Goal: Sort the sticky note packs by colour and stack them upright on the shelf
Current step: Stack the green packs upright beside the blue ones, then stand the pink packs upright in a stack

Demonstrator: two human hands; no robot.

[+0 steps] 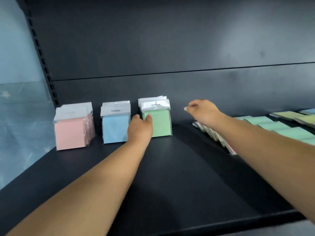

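Three upright stacks of wrapped sticky note packs stand at the back of the dark shelf (170,176): pink packs (71,132) on the left, blue packs (115,128) in the middle, green packs (161,122) to their right. My left hand (140,128) rests against the front green pack's left edge, its fingertips touching the wrapper. My right hand (203,111) hovers to the right of the green stack with its fingers loosely apart and nothing in it. Under my right forearm lies a row of loose mixed packs (214,135), flat and overlapping.
More flat packs lie at the far right: green ones (272,126) and yellowish ones (289,115). The shelf's dark back panel (170,48) rises behind the stacks. A slotted upright (42,60) and a blue wall (17,82) bound the left side.
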